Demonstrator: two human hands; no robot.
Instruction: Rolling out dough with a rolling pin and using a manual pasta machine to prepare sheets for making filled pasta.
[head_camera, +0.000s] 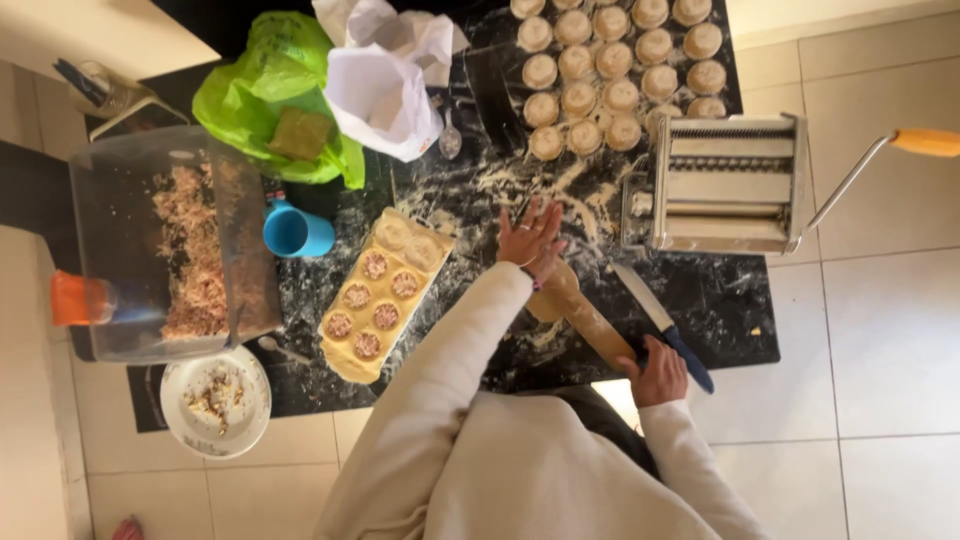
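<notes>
My right hand (660, 373) grips the near end of a wooden rolling pin (592, 322) that lies slanted on the floured black marble table (735, 300). My left hand (530, 240) lies flat over the pin's far end, fingers spread, with a small piece of dough (545, 305) beside the pin. Left of that hand lies a yellow dough sheet (384, 292) with several mounds of filling on it. A blue-handled knife (662, 325) lies just right of the pin, close to my right hand.
A metal pasta machine (725, 185) with an orange-knobbed crank stands at the right. Several round filled pieces (610, 70) sit in rows at the back. At the left are a blue cup (298, 232), a clear filling tub (170, 245), a white plate (215, 400), a green bag (270, 90) and a white paper bag (385, 85).
</notes>
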